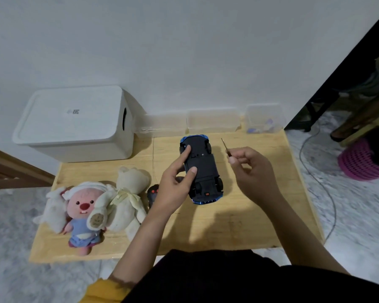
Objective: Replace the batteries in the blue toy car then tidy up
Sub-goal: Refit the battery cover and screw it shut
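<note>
The blue toy car (202, 169) lies upside down on the low wooden table (239, 226), its black underside and wheels facing up. My left hand (175, 184) grips the car's left side, thumb on the underside and forefinger near the far wheel. To the right of the car, my right hand (252, 169) pinches a thin screwdriver (224, 144) whose tip points up and away, clear of the car. A dark remote control (153, 194) lies partly hidden under my left wrist.
A white lidded storage box (74, 123) stands at the back left. Clear plastic containers (213, 123) line the wall, one (264, 119) holding small items. Two plush toys (96, 211) lie at the table's front left. A cable (315, 171) and pink basket (359, 162) are on the floor at right.
</note>
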### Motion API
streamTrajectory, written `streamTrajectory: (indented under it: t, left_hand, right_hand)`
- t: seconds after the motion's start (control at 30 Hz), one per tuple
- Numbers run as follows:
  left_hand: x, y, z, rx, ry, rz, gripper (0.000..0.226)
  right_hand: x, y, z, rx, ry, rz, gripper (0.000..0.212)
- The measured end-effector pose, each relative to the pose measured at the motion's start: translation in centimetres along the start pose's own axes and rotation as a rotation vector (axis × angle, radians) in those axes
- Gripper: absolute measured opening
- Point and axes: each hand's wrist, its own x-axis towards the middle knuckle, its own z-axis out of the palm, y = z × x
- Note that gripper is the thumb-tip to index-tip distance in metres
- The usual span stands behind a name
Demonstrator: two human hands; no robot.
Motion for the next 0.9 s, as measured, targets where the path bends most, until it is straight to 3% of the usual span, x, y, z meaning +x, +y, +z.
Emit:
streamTrajectory:
  t: [0.13,0.3,0.53,0.73,0.9]
  left_hand:
    - [-0.5,-0.1,0.7,0.046,-0.008,0.000,0.057]
    - [-0.7,-1.0,1.1,0.015,0.030,-0.094,0.064]
    - [-1.2,-1.1,1.3,-0.126,0.059,-0.077,0.037]
    - [-1.5,-0.4,1.7,-0.586,-0.096,-0.211,0.045]
    - [-0.2,-1.0,2.3,-0.349,0.078,-0.235,0.042]
  right_hand:
    - [-1.7,-0.3,2.0,0.061,-0.086,-0.026,0.011]
    - [-2.4,-0.2,2.7,0.057,-0.051,0.016,0.006]
    - [-2.8,-0.2,2.8,0.198,-0.002,0.026,0.009]
    - [-2.3,-0.1,2.5,0.285,-0.030,0.008,0.010]
    - [-1.9,0.5,2.2,0.131,-0.031,0.071,0.010]
